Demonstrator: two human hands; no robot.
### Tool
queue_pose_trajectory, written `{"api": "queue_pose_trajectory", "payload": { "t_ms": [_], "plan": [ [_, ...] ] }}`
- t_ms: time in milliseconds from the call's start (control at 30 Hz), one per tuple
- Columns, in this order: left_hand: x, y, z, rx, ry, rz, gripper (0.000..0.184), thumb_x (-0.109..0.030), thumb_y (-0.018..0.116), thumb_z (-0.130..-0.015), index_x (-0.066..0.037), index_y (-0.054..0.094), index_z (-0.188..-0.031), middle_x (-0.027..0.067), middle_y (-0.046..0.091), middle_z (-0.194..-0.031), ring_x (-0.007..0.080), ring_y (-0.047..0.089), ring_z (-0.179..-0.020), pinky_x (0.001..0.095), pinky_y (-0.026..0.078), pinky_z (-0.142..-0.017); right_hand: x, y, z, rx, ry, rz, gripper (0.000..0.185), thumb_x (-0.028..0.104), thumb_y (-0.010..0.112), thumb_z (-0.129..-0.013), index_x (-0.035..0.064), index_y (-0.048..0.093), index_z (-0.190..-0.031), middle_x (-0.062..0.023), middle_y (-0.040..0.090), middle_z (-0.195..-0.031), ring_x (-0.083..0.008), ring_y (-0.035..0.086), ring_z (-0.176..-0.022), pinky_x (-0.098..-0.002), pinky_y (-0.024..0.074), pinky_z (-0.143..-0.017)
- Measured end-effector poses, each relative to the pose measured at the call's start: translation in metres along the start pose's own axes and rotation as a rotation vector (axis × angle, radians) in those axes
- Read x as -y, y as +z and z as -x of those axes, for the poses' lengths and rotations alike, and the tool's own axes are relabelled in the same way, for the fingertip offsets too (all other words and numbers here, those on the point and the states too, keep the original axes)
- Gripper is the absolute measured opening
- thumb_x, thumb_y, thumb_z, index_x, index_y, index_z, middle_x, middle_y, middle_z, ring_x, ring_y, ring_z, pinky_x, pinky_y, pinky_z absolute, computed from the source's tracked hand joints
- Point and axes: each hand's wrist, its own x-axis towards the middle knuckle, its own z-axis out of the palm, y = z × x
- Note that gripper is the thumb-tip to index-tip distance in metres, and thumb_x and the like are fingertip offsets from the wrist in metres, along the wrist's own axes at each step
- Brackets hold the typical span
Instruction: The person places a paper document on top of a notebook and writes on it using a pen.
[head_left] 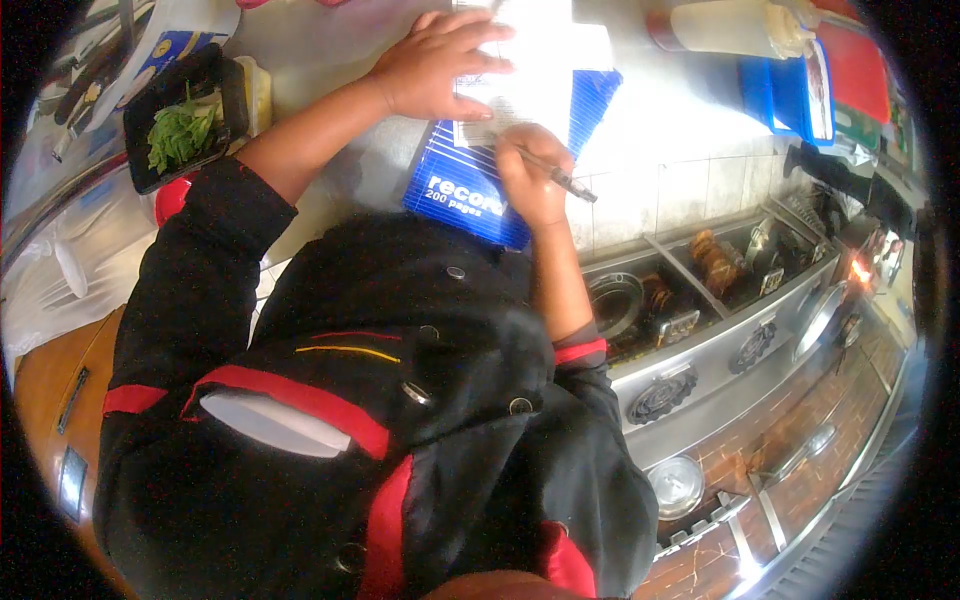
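Observation:
A blue record book (465, 185) lies on the steel counter (310, 45) in front of my body, with white printed papers (540, 70) on top, partly washed out by glare. My left hand (440, 70) rests on the papers' left side, its fingers spread flat. Over the lower part of the papers, my right hand (535, 172) is closed around a dark pen (570, 182), one end of which sticks out to the lower right.
Green leaves (182, 133) fill a black container at the left. Squeeze bottles (735, 27) and a blue container (790, 95) are at the upper right. A stove (700, 350) with pans and a flame (860, 270) stands at the right.

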Motion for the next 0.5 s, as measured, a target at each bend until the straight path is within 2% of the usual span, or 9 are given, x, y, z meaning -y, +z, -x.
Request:
{"api": "queue_pose_trajectory", "payload": {
  "t_ms": [367,500],
  "plan": [
    [-0.0017,-0.0002,0.0006,-0.004,0.001,-0.018,0.070,-0.045,0.086,-0.067,-0.030,0.066,-0.133,-0.0007,0.044,-0.159,0.0298,0.034,-0.148,0.0556,0.032,-0.111,-0.0086,0.0003,0.0035,-0.037,-0.035,0.036,0.008,0.008,0.070,-0.083,0.0010,0.070,-0.085,-0.0115,0.071,-0.081,-0.0224,0.068,-0.073,-0.0351,0.0544,-0.071],
    [-0.0008,-0.0007,0.0009,0.012,-0.002,-0.008,0.071,-0.045,0.086,-0.068,-0.031,0.066,-0.134,-0.0006,0.043,-0.159,0.0297,0.033,-0.149,0.0565,0.032,-0.112,-0.0084,-0.0003,0.0041,-0.003,0.030,0.000,0.009,0.010,0.069,-0.085,0.0015,0.072,-0.086,-0.0108,0.074,-0.084,-0.0237,0.069,-0.074,-0.0356,0.0552,-0.072]
  ]
}}
